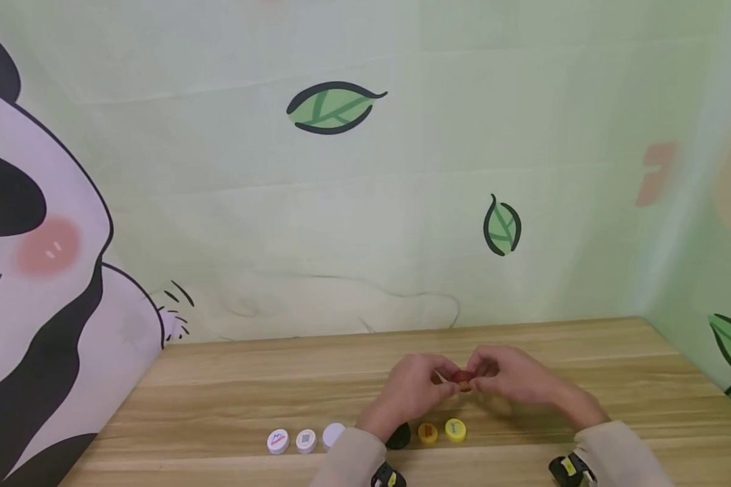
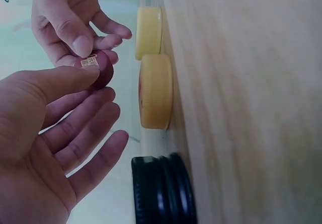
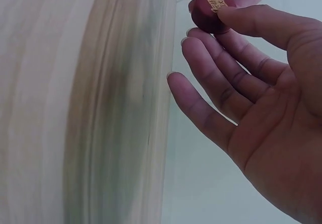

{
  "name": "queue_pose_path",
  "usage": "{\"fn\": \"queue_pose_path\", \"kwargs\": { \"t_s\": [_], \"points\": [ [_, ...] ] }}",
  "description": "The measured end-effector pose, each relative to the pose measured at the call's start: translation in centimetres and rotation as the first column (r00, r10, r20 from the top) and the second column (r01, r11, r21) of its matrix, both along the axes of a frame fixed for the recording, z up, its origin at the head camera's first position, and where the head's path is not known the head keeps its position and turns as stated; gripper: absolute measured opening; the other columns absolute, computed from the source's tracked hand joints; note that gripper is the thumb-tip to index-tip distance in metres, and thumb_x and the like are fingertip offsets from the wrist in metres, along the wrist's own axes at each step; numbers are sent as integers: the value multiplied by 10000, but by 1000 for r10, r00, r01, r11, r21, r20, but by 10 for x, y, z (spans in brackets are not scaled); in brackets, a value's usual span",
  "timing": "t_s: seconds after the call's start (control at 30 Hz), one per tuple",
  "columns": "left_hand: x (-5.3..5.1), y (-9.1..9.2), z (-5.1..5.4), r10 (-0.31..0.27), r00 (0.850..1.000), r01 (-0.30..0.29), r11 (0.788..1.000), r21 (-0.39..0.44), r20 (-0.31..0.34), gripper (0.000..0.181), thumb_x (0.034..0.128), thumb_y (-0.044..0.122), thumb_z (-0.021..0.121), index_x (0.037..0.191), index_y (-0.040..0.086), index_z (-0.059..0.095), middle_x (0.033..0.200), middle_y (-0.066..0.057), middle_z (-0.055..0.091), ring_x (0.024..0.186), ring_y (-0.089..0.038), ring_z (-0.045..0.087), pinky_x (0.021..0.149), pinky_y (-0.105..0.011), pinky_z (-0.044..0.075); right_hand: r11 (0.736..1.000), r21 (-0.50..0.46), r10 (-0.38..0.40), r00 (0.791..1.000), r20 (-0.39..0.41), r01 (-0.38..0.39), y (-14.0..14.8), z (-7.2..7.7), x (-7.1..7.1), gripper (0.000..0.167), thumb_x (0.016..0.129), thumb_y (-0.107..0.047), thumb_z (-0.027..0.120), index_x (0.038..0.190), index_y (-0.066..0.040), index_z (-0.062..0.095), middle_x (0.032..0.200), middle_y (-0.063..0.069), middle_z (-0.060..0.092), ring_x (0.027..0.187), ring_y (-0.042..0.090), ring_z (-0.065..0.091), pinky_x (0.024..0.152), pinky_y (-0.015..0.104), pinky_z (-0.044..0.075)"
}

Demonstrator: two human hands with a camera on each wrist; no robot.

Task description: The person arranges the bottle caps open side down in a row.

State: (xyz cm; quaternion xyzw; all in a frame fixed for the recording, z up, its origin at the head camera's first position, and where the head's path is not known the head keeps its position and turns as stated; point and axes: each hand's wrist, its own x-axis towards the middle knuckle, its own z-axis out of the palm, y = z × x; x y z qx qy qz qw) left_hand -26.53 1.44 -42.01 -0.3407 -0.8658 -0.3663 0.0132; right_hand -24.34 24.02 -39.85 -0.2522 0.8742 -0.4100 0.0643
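Observation:
A dark red bottle cap (image 3: 204, 15) with gold marking is held above the table between both hands. My left hand (image 1: 409, 389) pinches it from the left, thumb over the marked top in the left wrist view. From the right, my right hand (image 1: 518, 379) pinches the same cap with thumb and forefinger, its other fingers loosely bent. Below the hands, on the table, stand an orange-yellow cap (image 2: 156, 91), a yellow cap (image 1: 455, 430) and a black ridged cap (image 2: 163, 191). My left forearm partly hides the black cap in the head view.
Left of my left forearm, three white caps stand in the same row: one with a printed logo (image 1: 277, 442), one with a square code (image 1: 306, 442) and a plain one (image 1: 333, 435). The wooden table (image 1: 219, 379) meets a printed wall backdrop (image 1: 402, 223) behind.

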Motion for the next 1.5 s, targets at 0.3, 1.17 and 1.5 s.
{"fn": "queue_pose_path", "kwargs": {
  "t_s": [0.3, 1.17, 1.5],
  "points": [
    [1, 0, 0, -15, 1000, 15, 1000, 3, -22, 277, 910, 74, 830, 1180, 99, 771, 939, 37, 794, 754, 31, 665, 717, -164, 519, 999, -32, -13, 999, 43, 14, 0, 1, 1, 123, 985, -30, 683, 1108, -25, 690, 983, 25, 710, 900, 215, 641, 775, 307, 538],
    [4, 0, 1, -3, 1000, 3, 1000, -27, -18, 193, 897, 236, 884, 1064, 168, 814, 823, 162, 729, 702, 63, 605, 655, -157, 491, 995, -50, 88, 992, 96, -83, 6, 10, 4, 213, 911, 23, 749, 1108, -11, 677, 1023, 52, 741, 906, 223, 691, 754, 305, 567],
    [6, 2, 0, -61, 997, 62, 997, -53, 38, 146, 897, 283, 887, 968, 175, 820, 842, 189, 735, 709, 77, 607, 658, -159, 502, 994, -17, 112, 987, 118, -111, 5, 13, 6, 249, 859, 18, 822, 1063, -19, 684, 957, 56, 735, 867, 212, 682, 767, 284, 566]
  ]
}}
